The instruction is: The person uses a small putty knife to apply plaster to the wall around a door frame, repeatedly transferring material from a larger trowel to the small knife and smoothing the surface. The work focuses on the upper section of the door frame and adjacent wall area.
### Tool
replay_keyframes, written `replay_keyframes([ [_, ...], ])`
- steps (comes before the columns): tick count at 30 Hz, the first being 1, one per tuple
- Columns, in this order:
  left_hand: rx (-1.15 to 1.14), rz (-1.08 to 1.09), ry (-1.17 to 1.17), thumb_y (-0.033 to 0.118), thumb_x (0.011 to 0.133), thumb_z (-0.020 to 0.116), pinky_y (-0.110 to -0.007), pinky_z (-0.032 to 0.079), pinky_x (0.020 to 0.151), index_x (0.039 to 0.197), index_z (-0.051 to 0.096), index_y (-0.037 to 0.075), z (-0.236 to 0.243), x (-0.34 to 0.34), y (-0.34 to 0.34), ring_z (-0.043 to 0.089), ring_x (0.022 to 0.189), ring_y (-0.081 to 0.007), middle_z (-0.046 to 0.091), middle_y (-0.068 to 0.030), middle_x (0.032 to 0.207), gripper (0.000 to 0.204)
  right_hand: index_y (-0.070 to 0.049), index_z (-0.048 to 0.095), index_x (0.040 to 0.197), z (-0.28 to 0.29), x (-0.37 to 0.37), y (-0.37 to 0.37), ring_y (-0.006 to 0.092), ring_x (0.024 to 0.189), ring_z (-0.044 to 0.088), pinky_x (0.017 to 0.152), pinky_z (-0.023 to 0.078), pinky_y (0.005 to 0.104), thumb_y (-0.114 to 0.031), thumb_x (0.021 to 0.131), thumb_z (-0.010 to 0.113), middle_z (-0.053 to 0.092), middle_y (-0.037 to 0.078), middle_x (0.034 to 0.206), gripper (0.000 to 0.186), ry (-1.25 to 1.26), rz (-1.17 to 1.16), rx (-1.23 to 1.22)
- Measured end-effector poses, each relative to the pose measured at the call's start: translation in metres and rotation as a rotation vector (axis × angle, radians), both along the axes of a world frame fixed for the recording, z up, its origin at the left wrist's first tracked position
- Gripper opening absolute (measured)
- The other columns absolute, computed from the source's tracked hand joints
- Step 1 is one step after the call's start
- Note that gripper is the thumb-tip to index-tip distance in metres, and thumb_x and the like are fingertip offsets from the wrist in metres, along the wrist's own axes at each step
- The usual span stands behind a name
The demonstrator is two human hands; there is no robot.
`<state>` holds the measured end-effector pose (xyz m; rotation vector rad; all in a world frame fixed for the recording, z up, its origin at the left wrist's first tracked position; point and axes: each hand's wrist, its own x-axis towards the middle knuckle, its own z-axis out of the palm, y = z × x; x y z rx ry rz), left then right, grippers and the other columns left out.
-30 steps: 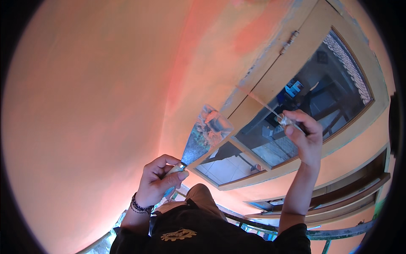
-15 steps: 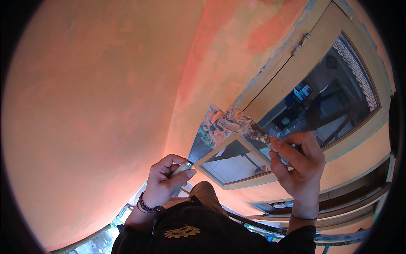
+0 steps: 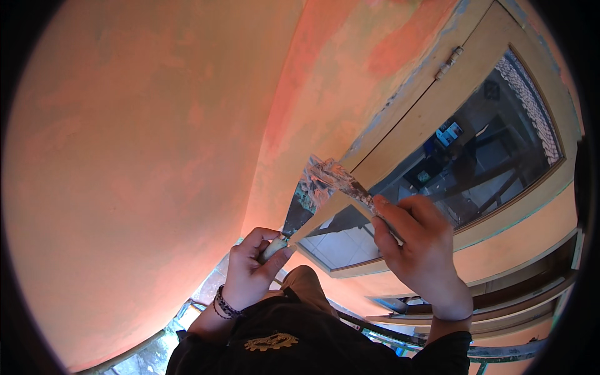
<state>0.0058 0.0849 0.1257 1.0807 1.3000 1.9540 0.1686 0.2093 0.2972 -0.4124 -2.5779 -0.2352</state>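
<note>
My left hand (image 3: 255, 265) is closed round the pale handle of a broad putty knife (image 3: 297, 217), its blade pointing up and away from me. Grey-pink putty (image 3: 320, 178) lies smeared over the upper part of that blade. My right hand (image 3: 415, 250) grips a second, narrower scraper (image 3: 359, 190) by its handle, which the fingers mostly hide. That scraper is caked with putty too, and its end rests over the putty on the left blade, so the two tools overlap.
On the left rises a patchy orange wall (image 3: 144, 156). To the right, a wooden-framed window (image 3: 431, 94) with a metal hinge (image 3: 449, 62) and dark glass (image 3: 475, 150) stands close behind my right hand. Green-stained rails (image 3: 500, 353) run low at the right.
My right hand has moved left with its scraper, drawing it across the putty on the broad blade. My left hand has shifted only slightly, still holding its putty knife.
</note>
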Motion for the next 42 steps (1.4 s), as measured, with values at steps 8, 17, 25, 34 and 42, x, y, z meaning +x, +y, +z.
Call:
replay_keyframes([
  [8,-0.225,-0.102,-0.288,0.004,0.086,0.061,-0.018,0.038,0.051,0.098,0.051,-0.003,0.018,0.004,-0.002,0.048,0.059,-0.0028,0.060,-0.0038,0.070,0.017,-0.006,0.063,0.102,-0.074,0.003,0.019,0.0224,0.065,0.055,0.051,0.047,0.0327,-0.006,0.071,0.068,0.050,0.008,0.081,0.031,0.082,0.002,-0.075],
  [17,-0.211,-0.114,-0.361,0.004,0.085,0.062,-0.018,0.040,0.051,0.096,0.052,-0.003,0.009,0.006,0.002,0.050,0.058,-0.0038,0.060,-0.0041,0.071,0.016,-0.006,0.063,0.101,-0.093,0.008,0.039,0.0216,0.065,0.056,0.051,0.048,0.0322,-0.007,0.069,0.069,0.050,0.007,0.080,0.032,0.031,0.039,-0.104],
  [25,-0.244,-0.051,-0.305,0.004,0.085,0.063,-0.019,0.040,0.051,0.094,0.053,-0.002,0.001,0.014,0.007,0.050,0.059,-0.0036,0.060,-0.0033,0.071,0.016,-0.004,0.064,0.097,-0.087,0.007,0.033,0.0211,0.063,0.056,0.050,0.047,0.0331,-0.008,0.069,0.067,0.049,0.006,0.073,0.029,-0.054,0.010,-0.183],
  [34,-0.255,-0.005,-0.189,0.003,0.084,0.063,-0.019,0.037,0.049,0.094,0.054,-0.003,-0.014,0.020,0.016,0.048,0.059,-0.0025,0.058,-0.0021,0.067,0.015,-0.004,0.062,0.093,-0.068,0.014,0.039,0.0259,0.059,0.059,0.051,0.048,0.0339,-0.003,0.071,0.067,0.054,0.009,0.072,0.022,-0.143,0.003,-0.307],
  [42,-0.318,0.230,-0.182,0.007,0.082,0.064,-0.020,0.034,0.040,0.090,0.054,-0.001,-0.013,-0.005,0.025,0.048,0.046,-0.0056,0.058,-0.0055,0.062,0.016,0.001,0.062,0.098,-0.064,0.036,0.067,0.0144,0.057,0.056,0.041,0.039,0.0254,-0.014,0.082,0.061,0.060,0.009,0.071,0.022,0.222,-0.035,-1.357],
])
